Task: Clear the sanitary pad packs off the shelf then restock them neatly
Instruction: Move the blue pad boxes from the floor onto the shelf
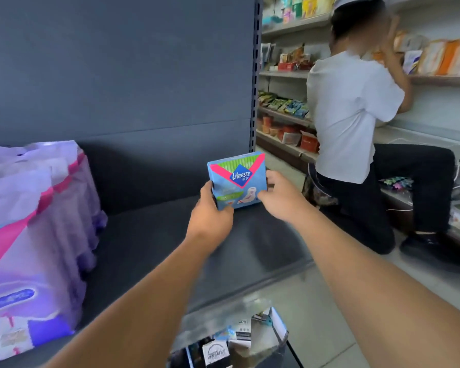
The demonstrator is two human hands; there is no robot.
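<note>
While both hands grip one blue pack (237, 181); purple packs (29, 235) left.

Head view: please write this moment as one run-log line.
left hand grips blue pack | right hand grips its right edge | pack upright over dark shelf | purple packs at left

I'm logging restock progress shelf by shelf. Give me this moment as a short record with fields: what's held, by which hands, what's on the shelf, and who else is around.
held item: blue Libresse pack, upright, at the right end of the shelf
left hand: grips the pack's lower left edge
right hand: fingers on the pack's right edge
shelf: dark, mostly bare around the pack
other stock: purple packs at the shelf's left end
bystander: person in white shirt kneeling at the shelves on the right
</note>
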